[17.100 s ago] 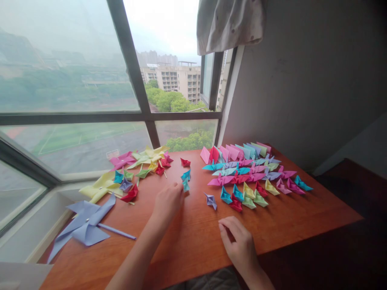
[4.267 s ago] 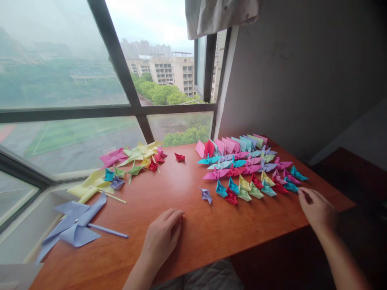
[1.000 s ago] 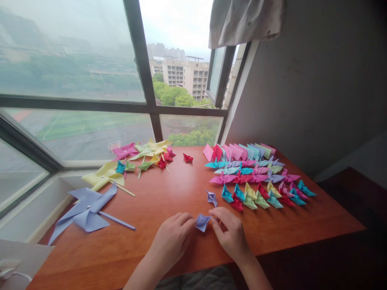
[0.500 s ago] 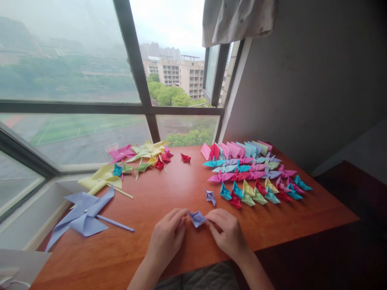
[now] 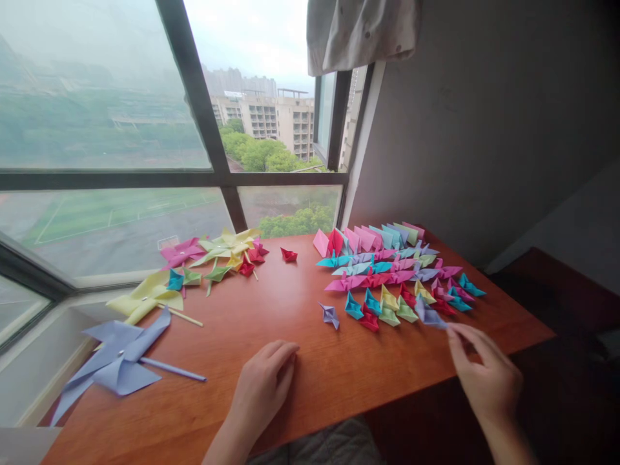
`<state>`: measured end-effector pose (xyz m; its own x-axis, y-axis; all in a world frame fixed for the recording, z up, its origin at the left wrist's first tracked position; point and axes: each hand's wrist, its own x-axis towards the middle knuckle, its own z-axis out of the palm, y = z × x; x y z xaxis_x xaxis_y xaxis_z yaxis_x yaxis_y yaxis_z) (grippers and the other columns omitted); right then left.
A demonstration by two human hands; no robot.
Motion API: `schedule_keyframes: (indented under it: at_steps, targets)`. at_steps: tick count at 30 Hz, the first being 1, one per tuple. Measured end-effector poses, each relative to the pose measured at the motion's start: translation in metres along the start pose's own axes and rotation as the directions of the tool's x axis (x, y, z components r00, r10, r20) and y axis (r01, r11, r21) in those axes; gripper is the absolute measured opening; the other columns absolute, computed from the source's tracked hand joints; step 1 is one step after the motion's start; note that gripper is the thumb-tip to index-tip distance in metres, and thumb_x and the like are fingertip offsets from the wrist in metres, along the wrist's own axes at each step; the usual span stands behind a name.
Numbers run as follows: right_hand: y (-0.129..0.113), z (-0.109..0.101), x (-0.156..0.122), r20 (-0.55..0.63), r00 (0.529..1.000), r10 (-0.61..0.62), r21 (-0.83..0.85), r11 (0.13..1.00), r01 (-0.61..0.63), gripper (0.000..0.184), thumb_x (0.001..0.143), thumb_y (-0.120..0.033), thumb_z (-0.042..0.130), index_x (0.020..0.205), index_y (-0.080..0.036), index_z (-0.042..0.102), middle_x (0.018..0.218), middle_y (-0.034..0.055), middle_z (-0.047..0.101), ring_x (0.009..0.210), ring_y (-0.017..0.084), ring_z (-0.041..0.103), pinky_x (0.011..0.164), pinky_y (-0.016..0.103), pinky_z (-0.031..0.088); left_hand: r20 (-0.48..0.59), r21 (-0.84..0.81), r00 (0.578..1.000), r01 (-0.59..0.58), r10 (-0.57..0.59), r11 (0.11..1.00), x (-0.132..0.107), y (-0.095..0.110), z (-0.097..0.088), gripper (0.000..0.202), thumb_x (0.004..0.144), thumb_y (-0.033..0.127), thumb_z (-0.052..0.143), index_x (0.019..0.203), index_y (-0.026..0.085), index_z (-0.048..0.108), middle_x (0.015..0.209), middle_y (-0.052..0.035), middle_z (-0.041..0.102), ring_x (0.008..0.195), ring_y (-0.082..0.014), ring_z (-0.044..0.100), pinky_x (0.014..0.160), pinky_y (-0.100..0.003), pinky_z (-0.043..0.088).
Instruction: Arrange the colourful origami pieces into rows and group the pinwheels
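Note:
My right hand (image 5: 484,371) reaches to the right end of the front row of folded paper pieces (image 5: 387,303). Its thumb and fingers pinch the tip of a lavender folded piece (image 5: 428,314), which lies against the row's green and red pieces. Resting flat on the wooden table (image 5: 314,361) near the front edge is my left hand (image 5: 264,384), with loosely stretched fingers and nothing in it. A second small lavender piece (image 5: 329,314) sits alone left of the row.
Several more rows of coloured folded pieces (image 5: 382,258) fill the table's back right. A lone red piece (image 5: 289,255) lies mid-back. At the left lie a big lavender pinwheel (image 5: 119,365), a yellow one (image 5: 145,294) and smaller ones (image 5: 223,252). The window and grey wall stand behind.
Both hands held the lavender piece at the table's front middle. My right hand has carried it right to the row's end, and my left hand has let go and lies flat.

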<state>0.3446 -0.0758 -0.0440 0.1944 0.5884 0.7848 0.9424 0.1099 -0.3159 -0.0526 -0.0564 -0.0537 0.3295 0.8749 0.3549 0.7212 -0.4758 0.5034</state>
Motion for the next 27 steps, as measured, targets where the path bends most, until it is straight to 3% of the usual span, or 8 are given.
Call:
schedule_keyframes:
  at_steps: [2, 5, 8, 11, 14, 19, 23, 27]
  targets:
    - [0.042, -0.012, 0.011, -0.08, 0.994, 0.075, -0.134, 0.987, -0.086, 0.025, 0.091, -0.036, 0.059, 0.094, -0.017, 0.074, 0.087, 0.0083, 0.075, 0.064, 0.018, 0.066, 0.064, 0.03, 0.051, 0.0, 0.002, 1.0, -0.001, 0.001, 1.0, 0.0, 0.0, 0.0, 0.021, 0.094, 0.016, 0.047, 0.104, 0.023, 0.064, 0.099, -0.0044, 0.072, 0.089, -0.0188, 0.069, 0.078, -0.029, 0.055]
    - [0.098, -0.022, 0.019, -0.139, 0.973, 0.184, -0.222, 0.952, -0.211, 0.029, 0.087, -0.038, 0.059, 0.092, -0.014, 0.075, 0.078, 0.0119, 0.073, 0.057, 0.02, 0.064, 0.056, 0.032, 0.047, 0.006, 0.0, 1.0, -0.001, 0.002, 1.0, 0.0, 0.001, -0.001, 0.021, 0.094, 0.017, 0.047, 0.104, 0.023, 0.064, 0.098, -0.0043, 0.072, 0.088, -0.0187, 0.069, 0.077, -0.029, 0.055]
    - [0.14, -0.021, 0.02, -0.074, 0.967, 0.246, -0.257, 0.932, -0.256, 0.03, 0.083, -0.041, 0.059, 0.087, -0.016, 0.075, 0.074, 0.0117, 0.072, 0.057, 0.022, 0.064, 0.055, 0.034, 0.045, 0.02, -0.007, 1.0, 0.001, -0.001, 1.0, 0.001, 0.001, -0.002, 0.021, 0.095, 0.017, 0.046, 0.102, 0.023, 0.064, 0.097, -0.0045, 0.072, 0.087, -0.0186, 0.069, 0.077, -0.029, 0.055]
    - [0.167, -0.014, 0.02, -0.042, 0.956, 0.29, -0.253, 0.923, -0.291, 0.029, 0.079, -0.042, 0.06, 0.081, -0.017, 0.074, 0.071, 0.0128, 0.071, 0.06, 0.024, 0.065, 0.055, 0.036, 0.043, 0.022, -0.015, 1.0, -0.003, 0.004, 1.0, 0.002, 0.001, -0.002, 0.021, 0.095, 0.017, 0.046, 0.102, 0.023, 0.064, 0.097, -0.0049, 0.072, 0.087, -0.0186, 0.069, 0.077, -0.028, 0.055]
    - [0.178, -0.005, 0.024, -0.021, 0.932, 0.361, -0.235, 0.905, -0.356, 0.022, 0.075, -0.036, 0.065, 0.075, -0.017, 0.074, 0.071, 0.0144, 0.071, 0.06, 0.023, 0.064, 0.055, 0.035, 0.042, 0.016, -0.016, 1.0, -0.009, 0.009, 1.0, 0.003, 0.001, -0.003, 0.021, 0.094, 0.017, 0.046, 0.101, 0.023, 0.064, 0.096, -0.0051, 0.072, 0.087, -0.0186, 0.069, 0.076, -0.028, 0.055]
    - [0.173, 0.005, 0.033, 0.064, 0.899, 0.433, -0.236, 0.882, -0.408, 0.023, 0.08, -0.035, 0.066, 0.074, -0.015, 0.076, 0.076, 0.0174, 0.072, 0.06, 0.021, 0.063, 0.055, 0.035, 0.04, 0.014, -0.011, 1.0, -0.004, 0.005, 1.0, 0.004, 0.003, -0.005, 0.02, 0.094, 0.018, 0.046, 0.1, 0.023, 0.064, 0.096, -0.0047, 0.072, 0.086, -0.0188, 0.07, 0.076, -0.028, 0.055]
    - [0.169, 0.011, 0.037, 0.13, 0.898, 0.42, -0.238, 0.893, -0.383, 0.034, 0.086, -0.041, 0.06, 0.068, -0.016, 0.075, 0.082, 0.0194, 0.072, 0.062, 0.019, 0.063, 0.056, 0.034, 0.039, 0.02, -0.017, 1.0, -0.002, 0.003, 1.0, 0.003, 0.002, -0.004, 0.02, 0.094, 0.018, 0.047, 0.1, 0.024, 0.065, 0.096, -0.0043, 0.072, 0.087, -0.0186, 0.07, 0.076, -0.028, 0.055]
    - [0.171, 0.017, 0.037, 0.151, 0.918, 0.366, -0.263, 0.91, -0.32, 0.034, 0.086, -0.042, 0.059, 0.068, -0.017, 0.073, 0.086, 0.0191, 0.072, 0.067, 0.021, 0.063, 0.058, 0.034, 0.039, 0.014, -0.024, 1.0, 0.002, -0.002, 1.0, 0.003, 0.002, -0.004, 0.02, 0.094, 0.018, 0.047, 0.1, 0.024, 0.066, 0.096, -0.0043, 0.072, 0.086, -0.0183, 0.07, 0.076, -0.027, 0.055]
